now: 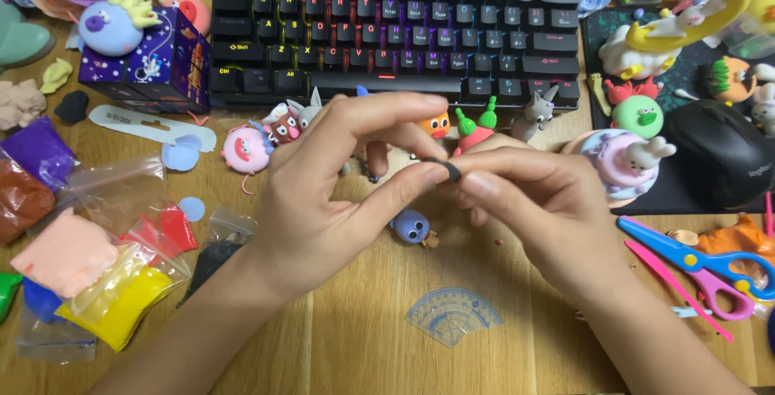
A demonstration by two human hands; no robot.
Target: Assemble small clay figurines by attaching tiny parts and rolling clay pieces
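Black clay bit (pixel 452 171) pinched between both hands (pixel 339 193) (pixel 525 201), clear clay bags (pixel 121 282) lying left

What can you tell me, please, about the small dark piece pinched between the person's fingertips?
The dark piece is a tiny black lump, matte and soft-looking like modelling clay, flattened into a short curved strip. It is held in the air above the wooden table, in front of the keyboard. The left hand pinches it between thumb and forefinger, and the right hand grips its other side. Most of it is hidden by the fingertips.
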